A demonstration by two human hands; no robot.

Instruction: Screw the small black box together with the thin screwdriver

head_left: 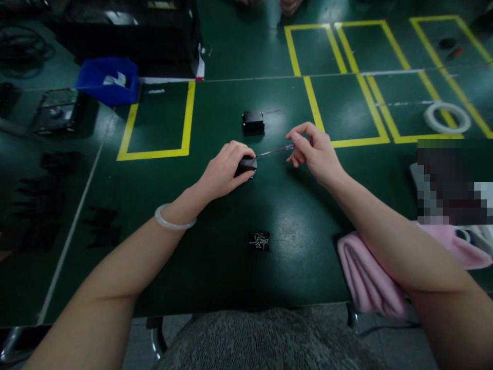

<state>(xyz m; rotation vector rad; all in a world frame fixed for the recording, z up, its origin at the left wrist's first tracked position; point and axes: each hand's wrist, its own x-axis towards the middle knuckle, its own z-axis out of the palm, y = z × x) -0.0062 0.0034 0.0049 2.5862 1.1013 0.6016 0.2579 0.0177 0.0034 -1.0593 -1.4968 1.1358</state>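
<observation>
My left hand (228, 169) wraps round a small black part (247, 164) on the green table (215, 272). In my right hand (311, 151) is a screwdriver (287, 148) with a clear purplish handle; its thin shaft points left and its tip meets the right side of the held part. Just beyond my left hand sits another black block (253, 122), touched by neither hand. Nearer to me, a small black tray (250, 248) holds several silver screws (259, 240).
A blue bin (108, 82) stands at the back left beside a large black unit (127, 38). Black parts (102, 226) lie at left. On the right are a white tape ring (447, 118) and a pink cloth (370, 272). Another person's hand (289, 6) shows at the top.
</observation>
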